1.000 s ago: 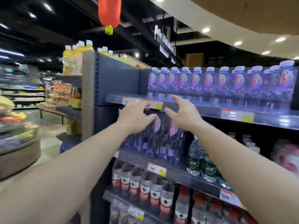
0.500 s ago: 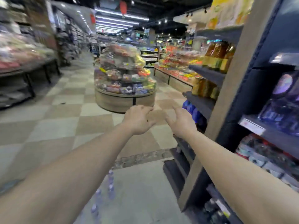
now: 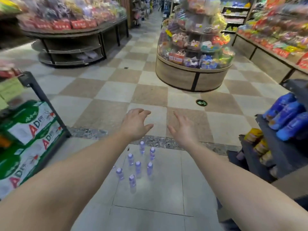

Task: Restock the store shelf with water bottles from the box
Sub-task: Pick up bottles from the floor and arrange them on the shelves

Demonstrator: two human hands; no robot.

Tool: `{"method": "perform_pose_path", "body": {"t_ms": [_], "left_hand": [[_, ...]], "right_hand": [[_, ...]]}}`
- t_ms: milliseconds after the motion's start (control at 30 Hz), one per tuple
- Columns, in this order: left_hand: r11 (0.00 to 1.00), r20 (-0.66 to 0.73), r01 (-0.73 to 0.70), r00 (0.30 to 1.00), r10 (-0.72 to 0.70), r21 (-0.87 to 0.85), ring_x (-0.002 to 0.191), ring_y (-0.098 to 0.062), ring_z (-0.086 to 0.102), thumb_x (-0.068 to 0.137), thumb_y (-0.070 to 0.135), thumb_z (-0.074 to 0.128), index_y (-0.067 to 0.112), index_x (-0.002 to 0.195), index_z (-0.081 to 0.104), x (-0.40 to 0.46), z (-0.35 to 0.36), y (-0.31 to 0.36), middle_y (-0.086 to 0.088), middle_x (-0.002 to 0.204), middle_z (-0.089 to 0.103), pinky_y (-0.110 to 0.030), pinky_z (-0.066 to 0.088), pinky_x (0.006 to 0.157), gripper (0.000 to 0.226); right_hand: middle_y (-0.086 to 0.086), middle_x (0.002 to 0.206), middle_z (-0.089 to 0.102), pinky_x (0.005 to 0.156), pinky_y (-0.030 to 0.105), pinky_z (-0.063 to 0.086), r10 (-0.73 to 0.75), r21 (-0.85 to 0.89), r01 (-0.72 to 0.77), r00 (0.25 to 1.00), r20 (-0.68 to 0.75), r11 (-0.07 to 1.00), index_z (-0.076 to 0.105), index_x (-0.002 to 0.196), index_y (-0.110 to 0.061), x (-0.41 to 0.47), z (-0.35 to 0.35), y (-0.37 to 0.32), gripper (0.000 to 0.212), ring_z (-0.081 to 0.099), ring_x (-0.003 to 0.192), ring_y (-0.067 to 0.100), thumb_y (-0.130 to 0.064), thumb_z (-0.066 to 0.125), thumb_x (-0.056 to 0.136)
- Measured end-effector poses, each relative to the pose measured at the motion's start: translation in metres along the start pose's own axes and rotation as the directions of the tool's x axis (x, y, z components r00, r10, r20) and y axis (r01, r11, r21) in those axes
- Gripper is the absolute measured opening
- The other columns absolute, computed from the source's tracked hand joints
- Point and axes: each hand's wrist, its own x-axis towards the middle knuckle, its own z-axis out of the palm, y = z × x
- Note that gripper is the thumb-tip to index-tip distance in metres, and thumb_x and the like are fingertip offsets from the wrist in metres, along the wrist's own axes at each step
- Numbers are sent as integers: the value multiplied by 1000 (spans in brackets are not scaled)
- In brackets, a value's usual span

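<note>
Several small water bottles (image 3: 138, 169) with purple caps stand upright in a loose cluster on the grey floor tiles, straight below my outstretched arms. My left hand (image 3: 135, 125) hovers above and beyond the cluster, fingers spread, holding nothing. My right hand (image 3: 183, 129) is beside it, also spread and empty. A corner of the dark store shelf (image 3: 273, 147) shows at the right edge. No box is clearly visible; a brown cardboard-like edge (image 3: 291, 185) sits at the lower right.
A round candy display (image 3: 193, 75) stands ahead on the checkered floor. Green and white stacked cartons (image 3: 28, 139) under a black frame are at the left. Blue bottles (image 3: 286, 115) and yellow packs (image 3: 255, 139) fill the shelf end at the right.
My view has swung left and down, away from the bottle shelf to the floor. Both hands left the shelved bottles, opened wider and now hang over the bottles on the floor.
</note>
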Motion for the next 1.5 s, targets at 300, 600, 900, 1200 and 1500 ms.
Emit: {"method": "perform_pose_path", "body": {"t_ms": [300, 600, 900, 1200, 1500], "left_hand": [[985, 85, 164, 982, -167, 48, 134, -28, 37, 93, 50, 55, 23, 144, 42, 23, 34, -91, -5, 146, 45, -38, 28, 111, 59], [982, 275, 186, 943, -189, 39, 137, -28, 34, 92, 48, 57, 23, 146, 40, 67, 88, -211, -6, 150, 41, -35, 27, 113, 62], [979, 473, 205, 864, -173, -16, 132, -29, 41, 86, 46, 65, 23, 141, 48, 120, 200, -330, -7, 142, 50, -38, 32, 110, 62], [969, 617, 249, 762, -197, 1, 130, -33, 41, 85, 38, 68, 23, 141, 46, 130, 416, -419, -5, 145, 47, -38, 35, 105, 62], [962, 760, 266, 614, -213, 54, 140, -36, 32, 76, 27, 81, 28, 151, 29, 127, 608, -479, -12, 159, 22, -42, 31, 111, 91]], "right_hand": [[9, 147, 44, 106, 37, 35, -81, -2, 84, 968, 239, 996, 34, 149, -18, 59, 93, -9, 61, 39, 134, 28, -34, 57, 95], [4, 148, 43, 104, 37, 38, 36, -56, -17, 933, 357, 998, 34, 148, -23, 101, 204, -18, 63, 39, 134, 26, -36, 60, 92], [6, 143, 47, 101, 37, 39, 217, -83, -202, 843, 492, 976, 37, 146, -20, 129, 358, 7, 64, 43, 128, 27, -34, 63, 90], [6, 146, 42, 102, 34, 38, 340, -171, -310, 654, 676, 935, 31, 150, -24, 115, 575, 120, 73, 43, 130, 27, -36, 67, 87], [9, 154, 24, 102, 43, 44, 393, -244, -323, 560, 730, 914, 25, 150, -28, 96, 736, 229, 89, 49, 125, 34, -28, 77, 79]]}}
